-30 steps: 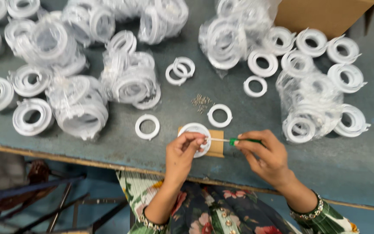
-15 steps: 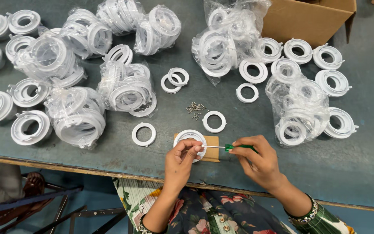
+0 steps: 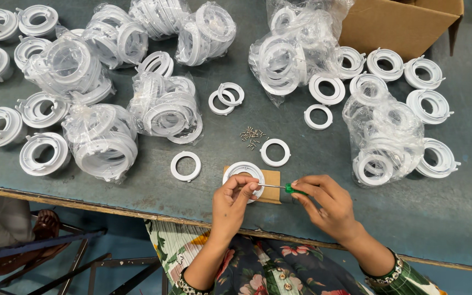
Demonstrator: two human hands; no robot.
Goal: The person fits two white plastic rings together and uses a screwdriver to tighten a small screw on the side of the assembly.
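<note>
A white plastic ring (image 3: 243, 170) lies on a small brown cardboard pad (image 3: 271, 179) near the table's front edge. My left hand (image 3: 235, 201) rests on the ring's near side, fingertips pinched at the metal tip of a screwdriver. My right hand (image 3: 323, 203) grips the green handle of that screwdriver (image 3: 281, 187), which lies almost level and points left at the ring. A small heap of screws (image 3: 251, 136) sits just behind the ring.
Loose white rings (image 3: 185, 166) (image 3: 275, 152) lie close by. Clear bags stuffed with rings (image 3: 102, 142) (image 3: 383, 136) crowd left and right. Assembled white fittings (image 3: 43, 153) line the left side. An open cardboard box (image 3: 397, 24) stands at the back right.
Both hands stay at the ring with the screwdriver; only the head view has shifted slightly, so the scene sits a little lower and closer.
</note>
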